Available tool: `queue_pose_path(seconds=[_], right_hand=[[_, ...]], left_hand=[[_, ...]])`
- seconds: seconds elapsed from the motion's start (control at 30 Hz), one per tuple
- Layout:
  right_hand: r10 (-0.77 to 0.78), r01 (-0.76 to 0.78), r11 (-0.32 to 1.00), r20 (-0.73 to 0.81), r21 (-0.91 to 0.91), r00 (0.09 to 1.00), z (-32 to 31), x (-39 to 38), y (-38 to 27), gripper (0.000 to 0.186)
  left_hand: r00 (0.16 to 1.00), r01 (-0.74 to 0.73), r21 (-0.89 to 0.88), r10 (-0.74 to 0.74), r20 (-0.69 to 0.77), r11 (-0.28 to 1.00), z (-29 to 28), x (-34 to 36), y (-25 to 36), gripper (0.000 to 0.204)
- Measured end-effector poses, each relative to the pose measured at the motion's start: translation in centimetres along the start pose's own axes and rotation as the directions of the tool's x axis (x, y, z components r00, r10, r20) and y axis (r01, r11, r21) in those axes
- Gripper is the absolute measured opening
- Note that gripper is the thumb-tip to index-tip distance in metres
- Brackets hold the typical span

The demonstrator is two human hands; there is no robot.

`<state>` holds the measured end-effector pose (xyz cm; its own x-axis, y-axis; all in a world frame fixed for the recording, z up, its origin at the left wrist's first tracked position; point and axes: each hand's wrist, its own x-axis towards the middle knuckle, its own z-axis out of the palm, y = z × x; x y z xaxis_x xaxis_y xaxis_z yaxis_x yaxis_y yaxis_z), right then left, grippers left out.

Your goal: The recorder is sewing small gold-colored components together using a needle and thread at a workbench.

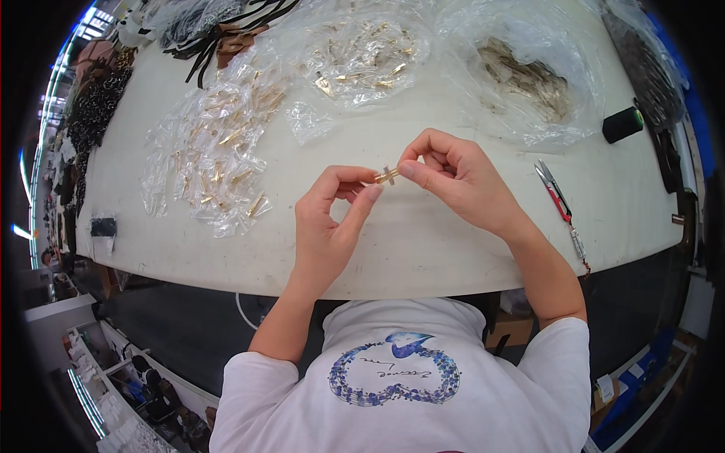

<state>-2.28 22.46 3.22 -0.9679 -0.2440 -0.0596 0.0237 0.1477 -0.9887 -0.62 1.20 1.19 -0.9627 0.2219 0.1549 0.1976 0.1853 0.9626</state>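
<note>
A small gold-coloured metal fitting (388,176) is held level above the table, between my two hands. My left hand (328,215) pinches its left end between thumb and forefinger. At the other end, the thumb and fingers of my right hand (464,181) are closed on it. A pale crosspiece shows at its middle; its exact kind is too small to make out. Left of my left hand lies a spread of gold metal pieces in clear plastic wrappers (219,162). More gold pieces (362,64) lie on clear plastic beyond my hands.
On the white table (430,260), red-handled thread snips (559,196) lie to my right. Farther right is a black thread spool (623,124). A clear bag of greyish pieces (529,83) lies at the back right, dark straps (230,41) at the back left.
</note>
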Motion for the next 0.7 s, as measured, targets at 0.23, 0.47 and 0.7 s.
queue_pose_path(seconds=[0.23,0.47,0.7], right_hand=[[-0.006,0.035,0.976,0.135,-0.213,0.991,-0.6,-0.1,0.0,0.016],[-0.137,0.108,0.958,-0.096,-0.266,0.986,-4.2,1.8,-0.3,0.018],[-0.315,-0.235,0.562,-0.468,-0.793,0.826,-14.4,8.1,6.5,0.023]], left_hand=[[0.986,0.15,-0.111,-0.14,0.092,0.982,0.3,-0.9,-0.6,0.013],[0.953,0.3,-0.246,-0.278,0.12,0.922,-0.1,-0.5,-0.6,0.015],[0.946,0.321,-0.292,-0.293,0.136,0.901,-0.4,-0.4,-0.6,0.014]])
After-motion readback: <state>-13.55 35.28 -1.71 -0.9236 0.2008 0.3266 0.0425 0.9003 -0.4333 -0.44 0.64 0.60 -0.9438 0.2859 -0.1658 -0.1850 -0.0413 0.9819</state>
